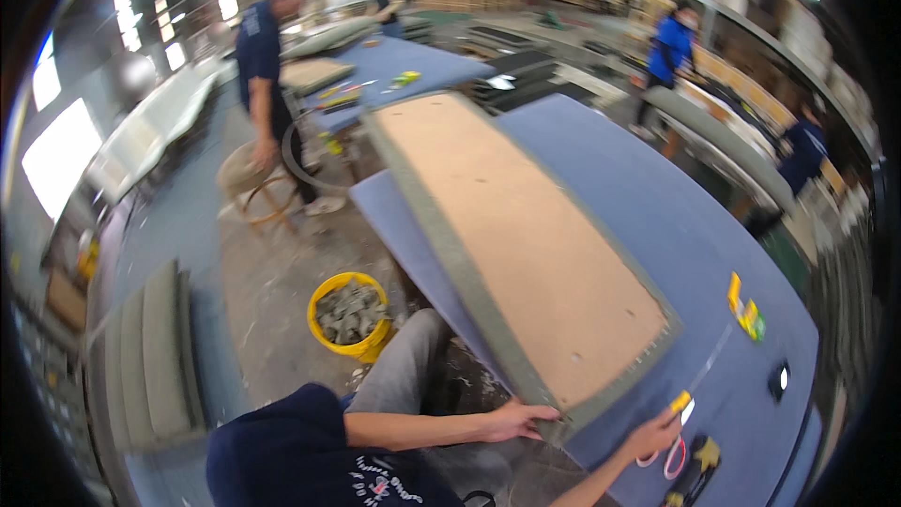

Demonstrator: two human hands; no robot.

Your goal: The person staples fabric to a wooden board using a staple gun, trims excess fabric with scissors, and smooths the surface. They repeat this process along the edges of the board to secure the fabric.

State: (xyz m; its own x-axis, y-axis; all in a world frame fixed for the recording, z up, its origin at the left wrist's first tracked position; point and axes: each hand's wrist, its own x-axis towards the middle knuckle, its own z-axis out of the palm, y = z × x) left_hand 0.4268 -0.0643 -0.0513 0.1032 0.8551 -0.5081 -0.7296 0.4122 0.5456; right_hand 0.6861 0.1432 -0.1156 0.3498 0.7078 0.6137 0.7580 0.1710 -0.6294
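Note:
A long upholstered panel (526, 244) lies slantwise across the blue-topped table (741, 253), its tan backing up and grey-green fabric folded around the edges. Staples dot the fabric near its right end. My left hand (514, 420) grips the panel's near corner, with the index finger stretched along the fabric. Over the table to the right, my right hand (654, 437) is closed around the end of a yellow-handled tool (680, 402) with a long thin shaft; its exact kind is unclear. Scissors (675, 460) with pinkish-red handles lie beside that hand.
Near the right hand lies a black-and-yellow tool (699, 465). Farther right are a yellow-and-green item (748, 317) and a dark round object (779, 380). A yellow bucket (375, 343) of fabric scraps stands on the floor. A person (267, 84) stands by a stool (253, 183).

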